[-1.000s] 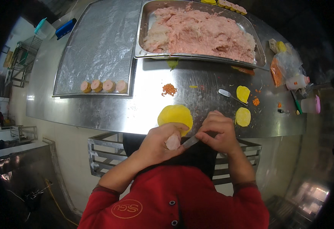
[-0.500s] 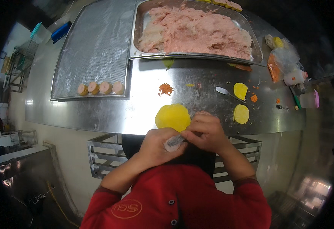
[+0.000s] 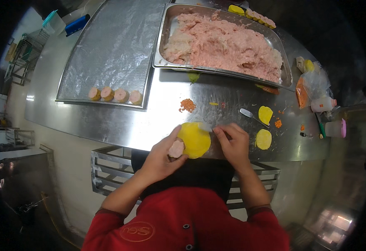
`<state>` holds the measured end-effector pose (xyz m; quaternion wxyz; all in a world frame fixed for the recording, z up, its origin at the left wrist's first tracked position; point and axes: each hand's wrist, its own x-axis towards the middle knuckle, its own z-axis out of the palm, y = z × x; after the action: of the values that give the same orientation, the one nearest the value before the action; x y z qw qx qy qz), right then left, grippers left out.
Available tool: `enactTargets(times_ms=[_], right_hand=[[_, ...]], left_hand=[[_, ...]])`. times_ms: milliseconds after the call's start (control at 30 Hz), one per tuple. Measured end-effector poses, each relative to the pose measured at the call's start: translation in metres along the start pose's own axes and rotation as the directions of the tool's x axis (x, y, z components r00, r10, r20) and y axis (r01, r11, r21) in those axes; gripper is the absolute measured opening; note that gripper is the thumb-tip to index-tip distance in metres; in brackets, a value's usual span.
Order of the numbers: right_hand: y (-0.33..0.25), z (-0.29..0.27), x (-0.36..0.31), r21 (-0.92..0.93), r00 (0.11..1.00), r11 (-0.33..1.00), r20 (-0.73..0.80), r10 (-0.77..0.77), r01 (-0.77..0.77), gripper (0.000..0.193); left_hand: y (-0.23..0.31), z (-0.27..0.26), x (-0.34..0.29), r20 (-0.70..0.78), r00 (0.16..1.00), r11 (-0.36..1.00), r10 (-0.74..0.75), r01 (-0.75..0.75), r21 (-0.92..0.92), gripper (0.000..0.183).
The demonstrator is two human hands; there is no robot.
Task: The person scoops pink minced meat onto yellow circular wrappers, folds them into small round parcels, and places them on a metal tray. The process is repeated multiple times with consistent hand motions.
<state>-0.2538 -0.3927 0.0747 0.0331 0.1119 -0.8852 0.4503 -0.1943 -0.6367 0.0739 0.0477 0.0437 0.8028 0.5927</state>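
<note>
My left hand [image 3: 158, 158] is curled around a small dumpling [image 3: 176, 149], its pink meat top facing up between thumb and fingers. Just right of it, at the table's near edge, lies a round of yellow dumpling wrappers [image 3: 195, 143], probably a stack. My right hand [image 3: 236, 147] pinches a small spreading spatula, its pale blade [image 3: 205, 126] blurred over the wrappers' upper right edge. Beyond the wrappers sits a little heap of diced orange bits [image 3: 187, 105].
At the back, a deep steel tray [image 3: 161, 62] holds pink minced meat [image 3: 233, 46]. A film-covered perforated tray [image 3: 107, 62] carries several finished dumplings [image 3: 120, 95] along its near edge. To the right lie another spatula [image 3: 246, 113], loose yellow wrappers [image 3: 263, 139], and bags and bottles.
My hands have drawn apart. The right hand has taken the spatula off the dumpling and over the wrappers; the left has turned the dumpling's meat top upward.
</note>
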Motion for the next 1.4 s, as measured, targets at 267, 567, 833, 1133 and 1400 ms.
enactTargets(times_ms=[267,567,833,1133,1400], right_hand=[[0.013,0.021,0.024,-0.197,0.995,0.980,-0.094,-0.042,0.022,0.022],[0.010,0.024,0.030,-0.193,0.996,0.981,-0.084,-0.021,0.004,0.020],[0.004,0.015,0.034,-0.035,0.998,0.998,-0.025,0.060,-0.061,0.022],[-0.030,-0.007,0.005,0.332,0.954,0.943,0.291,-0.075,-0.027,0.023],[-0.024,-0.007,0.006,0.220,0.927,0.948,0.248,-0.282,0.230,0.035]], left_hand=[[-0.015,-0.018,-0.004,0.120,0.991,0.997,-0.065,0.070,-0.034,0.032],[-0.008,-0.015,-0.002,-0.002,0.999,0.991,-0.036,0.036,-0.130,0.037],[-0.013,-0.012,0.001,0.021,1.000,0.997,-0.023,0.024,-0.078,0.020],[-0.001,-0.002,0.016,0.036,0.997,0.984,0.067,-0.060,-0.165,0.021],[0.010,-0.005,0.016,0.109,0.986,0.988,0.129,-0.119,-0.096,0.020]])
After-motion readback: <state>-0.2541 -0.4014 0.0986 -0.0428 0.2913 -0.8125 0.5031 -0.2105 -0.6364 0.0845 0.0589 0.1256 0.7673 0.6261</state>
